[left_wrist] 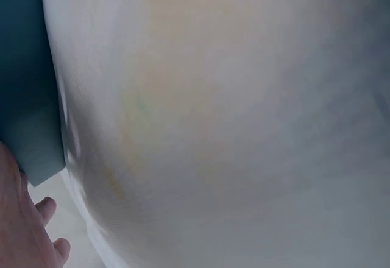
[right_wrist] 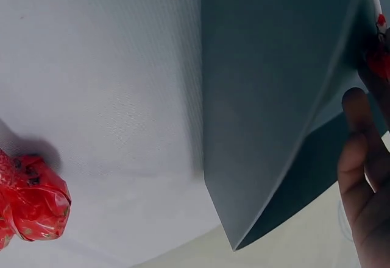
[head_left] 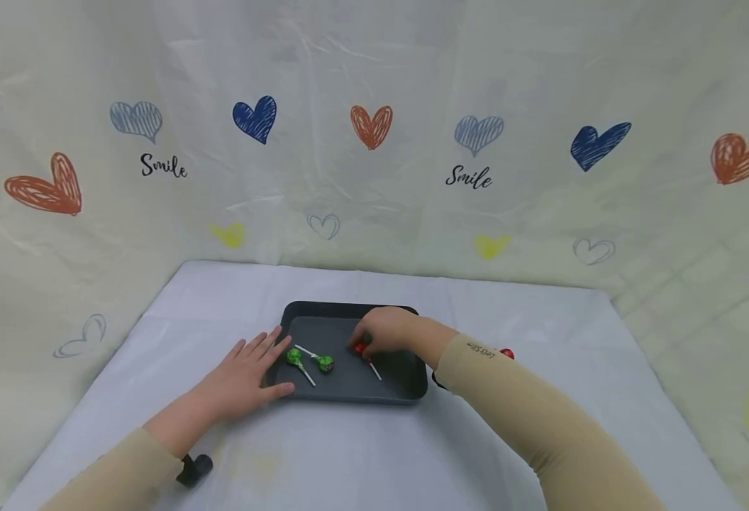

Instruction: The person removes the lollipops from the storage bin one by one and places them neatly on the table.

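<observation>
pale backdrop [head_left: 406, 199] | drawn hearts [head_left: 255, 120] | "Smile" lettering [head_left: 469, 177] | white tablecloth [head_left: 362, 454] | yellowish patch [left_wrist: 164, 97], possibly a stain

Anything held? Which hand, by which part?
Right hand pinches a red lollipop by its candy end. Left hand holds nothing; it rests at the left edge of the tray.

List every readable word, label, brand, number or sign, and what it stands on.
"Smile": backdrop, left, under a light-blue heart.
"Smile": backdrop, right of centre, under another light-blue heart.
Right sleeve: small lettering, too blurred to read surely.
Green lollipops, red lollipops: any wrapper print too small to read.
</observation>
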